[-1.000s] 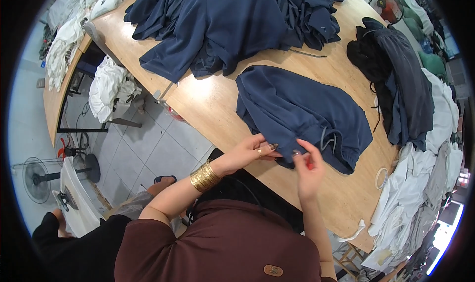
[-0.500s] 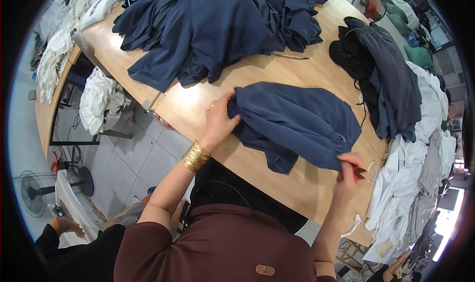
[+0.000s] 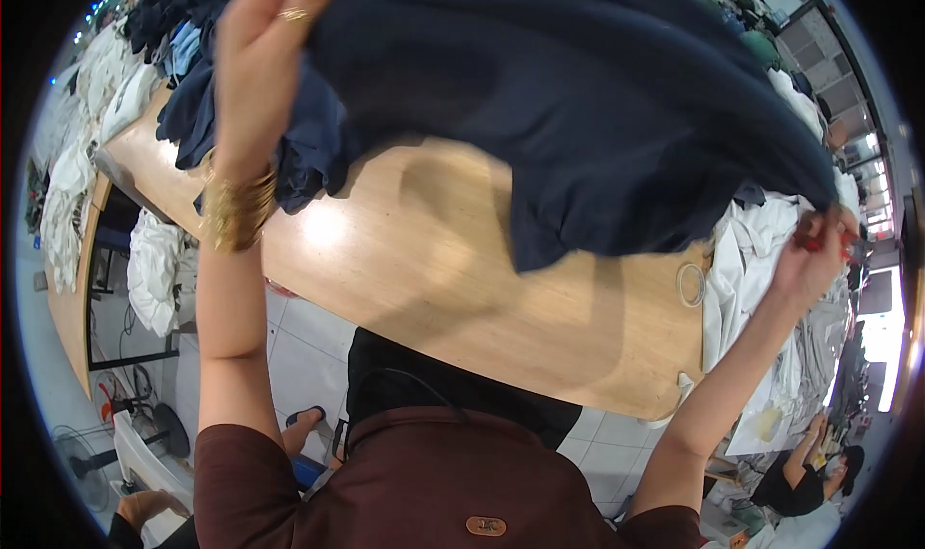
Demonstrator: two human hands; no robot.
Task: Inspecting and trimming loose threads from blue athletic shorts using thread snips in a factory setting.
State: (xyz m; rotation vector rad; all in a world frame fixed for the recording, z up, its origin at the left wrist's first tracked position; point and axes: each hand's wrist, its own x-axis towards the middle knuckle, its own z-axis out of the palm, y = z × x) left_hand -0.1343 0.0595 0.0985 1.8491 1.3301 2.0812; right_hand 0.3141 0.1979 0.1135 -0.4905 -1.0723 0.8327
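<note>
A dark navy garment (image 3: 578,115) is stretched in the air between my two raised hands, its lower edge hanging above the wooden table. My left hand (image 3: 265,53), with a ring and a wide gold bracelet (image 3: 236,202) on the wrist, is closed on the garment's upper left part. At the far right, my right hand (image 3: 814,255) grips the other end. A small red-handled tool (image 3: 819,241) is also in the right hand, blurred, so its kind is unclear. The garment hides part of the table behind it.
Under the garment is the wooden table (image 3: 462,327), with a pale ring (image 3: 690,285) near its right edge. More navy clothes (image 3: 313,134) are piled at the back left. White cloth (image 3: 742,279) lies along the right. A standing fan (image 3: 87,462) and another person (image 3: 809,472) are farther off.
Both hands have lifted the navy garment off the table and spread it wide. My left hand moved up and left, my right hand up and right.
</note>
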